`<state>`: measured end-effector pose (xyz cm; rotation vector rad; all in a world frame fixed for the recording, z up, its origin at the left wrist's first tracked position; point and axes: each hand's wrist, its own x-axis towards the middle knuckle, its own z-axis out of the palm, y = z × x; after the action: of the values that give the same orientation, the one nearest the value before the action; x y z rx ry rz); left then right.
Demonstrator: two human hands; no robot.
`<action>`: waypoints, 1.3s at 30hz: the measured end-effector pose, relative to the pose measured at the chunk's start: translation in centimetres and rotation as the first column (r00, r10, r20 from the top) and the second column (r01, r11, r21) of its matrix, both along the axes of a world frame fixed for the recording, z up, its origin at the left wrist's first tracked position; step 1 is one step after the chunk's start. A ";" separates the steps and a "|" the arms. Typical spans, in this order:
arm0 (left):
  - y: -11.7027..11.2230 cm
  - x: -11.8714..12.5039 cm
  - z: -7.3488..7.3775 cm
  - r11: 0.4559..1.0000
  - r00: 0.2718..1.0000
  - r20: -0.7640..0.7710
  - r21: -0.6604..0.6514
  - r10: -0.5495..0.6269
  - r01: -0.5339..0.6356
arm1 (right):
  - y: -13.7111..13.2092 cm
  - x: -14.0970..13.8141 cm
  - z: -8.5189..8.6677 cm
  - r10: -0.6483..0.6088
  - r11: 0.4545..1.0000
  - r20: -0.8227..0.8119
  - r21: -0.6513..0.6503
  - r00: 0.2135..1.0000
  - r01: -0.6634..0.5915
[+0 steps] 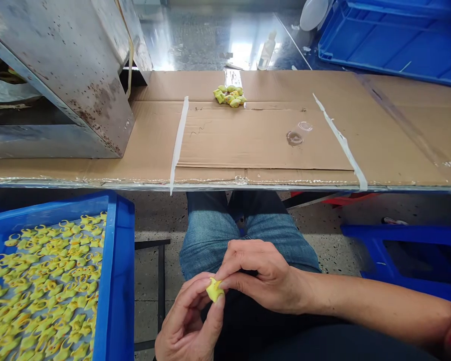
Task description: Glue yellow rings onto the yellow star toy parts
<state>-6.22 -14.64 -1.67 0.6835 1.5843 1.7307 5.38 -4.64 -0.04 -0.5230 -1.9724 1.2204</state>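
Note:
Above my lap, a small yellow-green moulded figure [214,289] is held between my two hands. My left hand [191,321] is closed on it, with thumb and forefinger at its sides. My right hand [261,273] comes in from the right, its thumb and forefinger pinched together at the figure's upper right edge. Fingers partly cover the figure, so its full shape is hidden. On the cardboard [266,150] ahead lies a small pile of similar yellow-green pieces [231,96], some with orange spots.
A blue tray [118,276] at the left holds many yellow-green pieces with loops. Behind it stands a stained metal box [101,85]. A clear round plastic piece [295,138] lies on the cardboard. Farther back are a bottle [266,50] and a blue crate [394,42].

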 end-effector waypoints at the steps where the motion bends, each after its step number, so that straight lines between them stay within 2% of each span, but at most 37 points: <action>1: 0.0 0.0 0.0 1.000 1.000 0.005 -0.006 0.003 -0.003 | 0.0 0.0 0.0 -0.006 1.000 -0.004 0.002 1.000 0.006; 12: 0.1 -0.1 0.0 0.999 0.998 0.047 -0.026 0.032 -0.031 | 0.3 -0.3 -0.1 0.019 0.999 -0.004 -0.035 1.000 -0.019; 18: 0.3 0.1 0.0 0.999 0.999 0.039 -0.011 0.034 -0.034 | 0.1 -0.2 -0.1 -0.019 1.000 0.008 -0.015 1.000 0.019; 21: 0.5 0.1 -0.2 0.999 0.999 0.031 0.032 0.034 -0.035 | 0.1 -0.2 -0.1 -0.032 0.999 -0.001 0.004 0.999 0.032; 25: 0.8 -0.1 -0.8 0.990 0.998 0.034 0.131 0.046 -0.050 | 0.4 -0.1 -0.3 0.069 0.997 -0.065 0.022 0.996 -0.067; 28: 0.8 -0.9 -1.6 0.983 0.994 0.105 0.184 -0.033 0.013 | 0.5 0.2 -0.5 0.074 0.997 -0.097 0.039 0.993 -0.070; 32: 0.6 -2.0 -2.7 0.977 0.933 0.308 0.160 -0.184 0.139 | 0.5 0.4 -0.8 0.035 0.998 -0.077 0.057 0.996 -0.030; 36: 0.6 -2.2 -3.4 0.976 0.816 0.534 0.124 -0.220 0.182 | 0.3 0.2 -0.9 0.014 0.997 -0.112 0.071 0.994 -0.006; 39: 0.4 -2.1 -3.8 0.964 0.746 0.614 0.120 -0.260 0.236 | 0.1 0.1 -1.0 -0.010 0.997 -0.104 0.072 0.995 0.017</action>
<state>-8.28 -14.23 -5.48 0.2593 0.9474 1.5594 5.52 -4.49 -1.02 -0.4269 -1.9147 1.1400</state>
